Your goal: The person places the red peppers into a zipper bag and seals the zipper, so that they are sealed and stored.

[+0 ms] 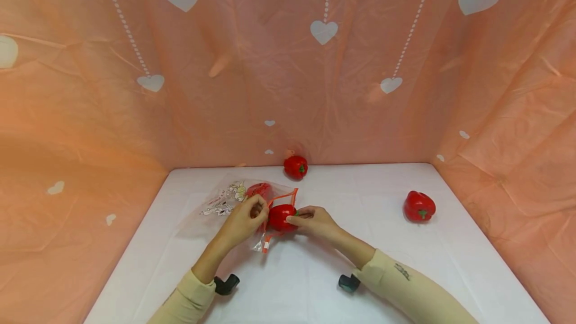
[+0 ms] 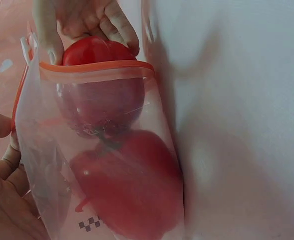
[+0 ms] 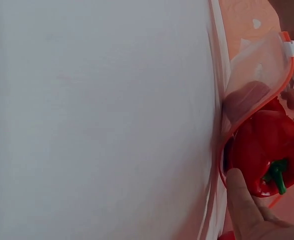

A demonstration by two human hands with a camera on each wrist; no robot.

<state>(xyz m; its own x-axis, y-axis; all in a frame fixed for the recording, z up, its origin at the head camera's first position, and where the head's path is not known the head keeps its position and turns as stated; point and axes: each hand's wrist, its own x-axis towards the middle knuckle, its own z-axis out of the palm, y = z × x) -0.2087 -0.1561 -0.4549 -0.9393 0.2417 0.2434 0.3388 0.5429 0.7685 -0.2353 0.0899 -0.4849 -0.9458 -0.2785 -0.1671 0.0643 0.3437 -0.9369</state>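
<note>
A clear zip bag [image 1: 222, 204] with an orange zip edge and printed figures lies on the table, its mouth spread toward the right. My left hand [image 1: 248, 218] pinches the rim of that mouth. At the opening, my right hand [image 1: 317, 222] grips a glossy red bell pepper [image 1: 280, 217] near its green stem, thumb on one side and fingers on the other. In the left wrist view this pepper is partly inside the bag, past the orange edge. Another red bell pepper [image 2: 137, 185] rests deeper in the bag, seen through the plastic.
One more red bell pepper [image 1: 295, 167] sits at the table's back edge, beyond the bag. A further red pepper [image 1: 419, 207] lies at the right side of the white table [image 1: 360, 204]. Orange curtains [image 1: 288, 89] with white hearts stand behind and at both sides.
</note>
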